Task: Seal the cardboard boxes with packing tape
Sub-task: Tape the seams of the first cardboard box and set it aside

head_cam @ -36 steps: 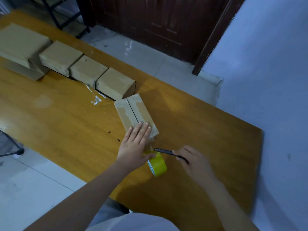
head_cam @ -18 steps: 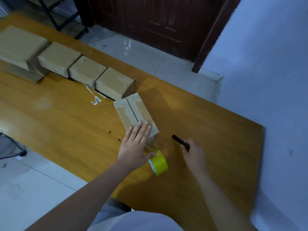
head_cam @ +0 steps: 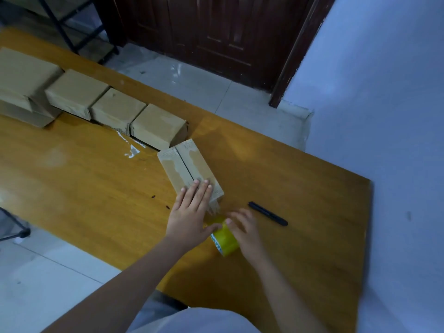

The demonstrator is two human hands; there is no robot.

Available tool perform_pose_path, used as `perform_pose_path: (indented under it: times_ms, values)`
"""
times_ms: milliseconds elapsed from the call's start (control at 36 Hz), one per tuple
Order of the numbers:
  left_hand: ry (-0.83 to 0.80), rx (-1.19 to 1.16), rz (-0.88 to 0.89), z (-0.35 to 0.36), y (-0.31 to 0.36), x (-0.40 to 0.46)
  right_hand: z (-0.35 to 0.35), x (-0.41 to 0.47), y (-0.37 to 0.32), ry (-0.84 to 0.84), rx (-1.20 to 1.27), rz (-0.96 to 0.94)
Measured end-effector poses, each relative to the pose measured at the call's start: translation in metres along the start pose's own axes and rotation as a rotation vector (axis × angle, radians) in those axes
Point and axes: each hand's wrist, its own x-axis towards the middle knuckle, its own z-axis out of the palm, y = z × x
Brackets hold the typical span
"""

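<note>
Pinning the cardboard box (head_cam: pixel 189 168) flat-palmed to steady its seam, the left hand (head_cam: pixel 192 210) grips nothing; the right hand (head_cam: pixel 245 233) closes loosely on the tape roll (head_cam: pixel 224 239); the black cutter (head_cam: pixel 268 213) lies beside.

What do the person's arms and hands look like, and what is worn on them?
Both forearms are bare to the frame edge: no sleeves, gloves, watch or rings are visible. The left hand and right hand have short, unpainted nails. A pale garment shows at the bottom edge.
</note>
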Motion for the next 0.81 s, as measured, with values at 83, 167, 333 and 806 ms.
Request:
perform_pose_path:
  times_ms: [83, 167, 333, 806]
  values:
    - [0.004, 0.016, 0.004, 0.0, 0.0, -0.001, 0.013, 0.003, -0.001, -0.072, 0.144, 0.082]
    - [0.015, 0.024, 0.019, 0.001, -0.001, -0.001, 0.011, 0.006, -0.003, -0.092, 0.22, 0.06]
    - [0.063, -0.06, 0.004, -0.004, -0.001, 0.007, 0.007, 0.006, -0.007, -0.118, 0.215, 0.084]
    - [0.269, -0.022, 0.173, -0.004, -0.02, 0.024, 0.031, -0.023, -0.021, 0.065, -0.016, 0.18]
